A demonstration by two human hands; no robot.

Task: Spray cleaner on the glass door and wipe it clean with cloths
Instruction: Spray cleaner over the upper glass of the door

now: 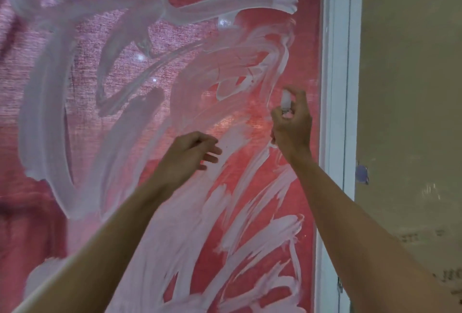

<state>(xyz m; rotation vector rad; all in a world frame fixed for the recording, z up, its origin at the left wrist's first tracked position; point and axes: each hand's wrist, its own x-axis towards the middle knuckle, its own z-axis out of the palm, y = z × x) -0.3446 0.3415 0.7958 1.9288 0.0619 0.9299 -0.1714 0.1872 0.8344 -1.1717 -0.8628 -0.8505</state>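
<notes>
White foam streaks already cover most of the glass door (pixel 160 67); wiping remains. Near the white frame (pixel 335 87), right hand (pixel 292 125) fingers grip the spray bottle (pixel 286 99); left hand (pixel 192 152) fingers loosely spread, empty.

red curtain (pixel 287 187) behind pane | white frame (pixel 335 87) | beige wall (pixel 412 75) right

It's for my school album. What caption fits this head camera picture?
Right hand grips a spray bottle at the white-smeared glass door; left hand is empty.
</notes>
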